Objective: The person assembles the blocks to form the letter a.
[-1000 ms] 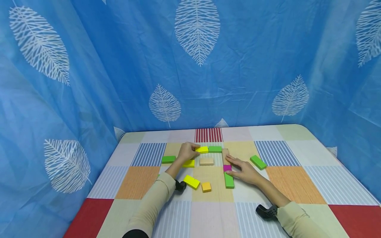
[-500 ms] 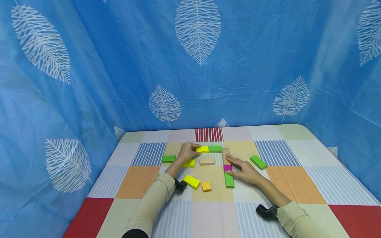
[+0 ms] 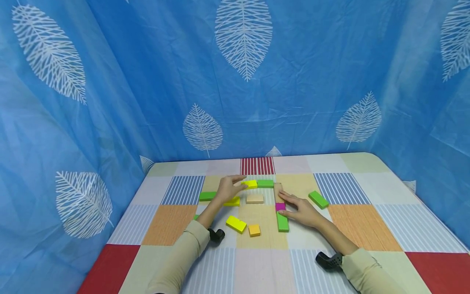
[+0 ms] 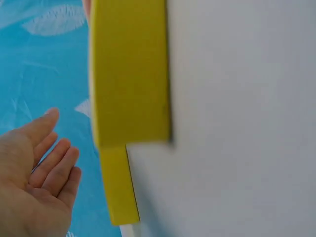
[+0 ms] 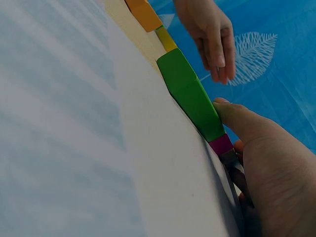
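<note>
My left hand point(image 3: 228, 188) hovers at the left end of a yellow block point(image 3: 251, 184), thumb and fingers parted and holding nothing; in the left wrist view the same hand point(image 4: 44, 177) has loosely extended fingers. That yellow block lies end to end with a green block point(image 3: 265, 183). From there a column runs toward me: a plain wood block point(image 3: 277, 191), a magenta block point(image 3: 280, 206) and a green block point(image 3: 282, 221). My right hand point(image 3: 302, 210) rests along this column, fingertips on the wood block, thumb by the magenta and green ones point(image 5: 192, 94).
Inside the outline lies another wood block point(image 3: 255, 199). Two yellow blocks point(image 3: 236, 224) and an orange block point(image 3: 254, 230) lie nearer me and leftward. Loose green blocks sit at left point(image 3: 207, 196) and right point(image 3: 318, 199). A patchwork cloth point(image 3: 257, 269) covers the table; blue curtains point(image 3: 293, 102) surround it.
My left hand has let go of the yellow block and drawn slightly left, its fingers spreading apart. The right hand and the blocks have stayed in place.
</note>
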Demonstrator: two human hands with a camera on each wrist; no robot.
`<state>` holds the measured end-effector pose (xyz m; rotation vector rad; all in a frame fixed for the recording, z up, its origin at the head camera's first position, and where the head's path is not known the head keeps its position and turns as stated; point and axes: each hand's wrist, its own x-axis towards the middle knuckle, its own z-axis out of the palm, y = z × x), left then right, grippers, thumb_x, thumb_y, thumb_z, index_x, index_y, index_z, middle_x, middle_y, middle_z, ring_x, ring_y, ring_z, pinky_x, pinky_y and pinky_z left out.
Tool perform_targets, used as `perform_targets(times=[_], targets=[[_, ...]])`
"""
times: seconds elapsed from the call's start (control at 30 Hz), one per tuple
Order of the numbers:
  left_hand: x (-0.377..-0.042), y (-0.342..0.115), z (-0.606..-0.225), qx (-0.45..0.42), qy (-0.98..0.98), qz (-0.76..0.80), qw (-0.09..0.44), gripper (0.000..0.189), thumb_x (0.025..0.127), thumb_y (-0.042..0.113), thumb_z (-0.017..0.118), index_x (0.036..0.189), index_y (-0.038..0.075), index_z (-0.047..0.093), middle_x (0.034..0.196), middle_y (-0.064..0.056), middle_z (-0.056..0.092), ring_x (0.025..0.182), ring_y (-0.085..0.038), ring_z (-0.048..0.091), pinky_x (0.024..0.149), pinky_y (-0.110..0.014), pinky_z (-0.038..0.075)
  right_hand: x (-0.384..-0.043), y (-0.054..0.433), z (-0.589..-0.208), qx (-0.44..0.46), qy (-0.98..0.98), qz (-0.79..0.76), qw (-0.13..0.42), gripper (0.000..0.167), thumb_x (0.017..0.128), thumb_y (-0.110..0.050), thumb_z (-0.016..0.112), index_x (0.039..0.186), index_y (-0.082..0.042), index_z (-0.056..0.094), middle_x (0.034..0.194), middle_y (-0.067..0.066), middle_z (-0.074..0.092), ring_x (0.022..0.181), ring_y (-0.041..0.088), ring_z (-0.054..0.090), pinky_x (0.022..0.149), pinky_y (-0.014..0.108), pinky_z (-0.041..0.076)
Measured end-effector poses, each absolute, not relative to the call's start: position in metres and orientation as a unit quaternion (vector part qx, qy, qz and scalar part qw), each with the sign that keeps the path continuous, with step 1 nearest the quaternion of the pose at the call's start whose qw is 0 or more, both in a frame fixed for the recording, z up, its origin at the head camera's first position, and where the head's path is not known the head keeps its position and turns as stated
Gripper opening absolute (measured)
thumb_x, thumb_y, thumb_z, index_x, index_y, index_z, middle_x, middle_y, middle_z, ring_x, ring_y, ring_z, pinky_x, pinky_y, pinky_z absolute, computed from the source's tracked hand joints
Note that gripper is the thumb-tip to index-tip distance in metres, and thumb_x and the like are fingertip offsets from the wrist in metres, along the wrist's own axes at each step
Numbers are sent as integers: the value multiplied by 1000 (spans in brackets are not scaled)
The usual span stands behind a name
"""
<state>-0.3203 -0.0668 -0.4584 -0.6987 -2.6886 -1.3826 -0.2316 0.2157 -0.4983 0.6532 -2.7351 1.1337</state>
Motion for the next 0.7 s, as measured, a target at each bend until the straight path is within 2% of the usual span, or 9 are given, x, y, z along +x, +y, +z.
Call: perform_targets(times=[0.17, 0.4, 0.53, 0.7], targets=[[-308, -66, -459, -286, -853, -437, 1, 37, 84, 19, 69, 118, 6, 63, 113, -6, 64, 103, -18, 61, 85, -31, 50, -232, 216, -499, 217, -899, 376, 53, 67, 82, -43, 66, 138, -12, 45, 144, 9, 35, 130, 39, 30, 105, 53, 25], [-305, -69, -465, -322, -869, -373, -40, 41, 81, 23, 71, 119, 9, 63, 115, -3, 64, 104, -16, 60, 85, -26, 49, -232, 216, -499, 216, -899, 378, 51, 67, 82, -42, 66, 138, -12, 45, 144, 8, 35, 130, 40, 29, 105, 54, 25], [-305, -69, -470, -344, -875, -337, -38, 41, 80, 20, 73, 119, 10, 64, 114, -2, 64, 94, -12, 59, 81, -21, 49, -232, 216, -499, 217, -899, 376, 55, 66, 82, -42, 67, 137, -12, 45, 144, 8, 36, 129, 40, 30, 105, 53, 25], [-304, -69, -475, -338, -884, -323, -23, 36, 80, 19, 73, 115, 14, 67, 109, 0, 66, 80, -10, 52, 72, -20, 46, -233, 216, -500, 216, -900, 375, 56, 67, 82, -43, 67, 137, -12, 45, 144, 8, 36, 129, 40, 30, 105, 53, 25]])
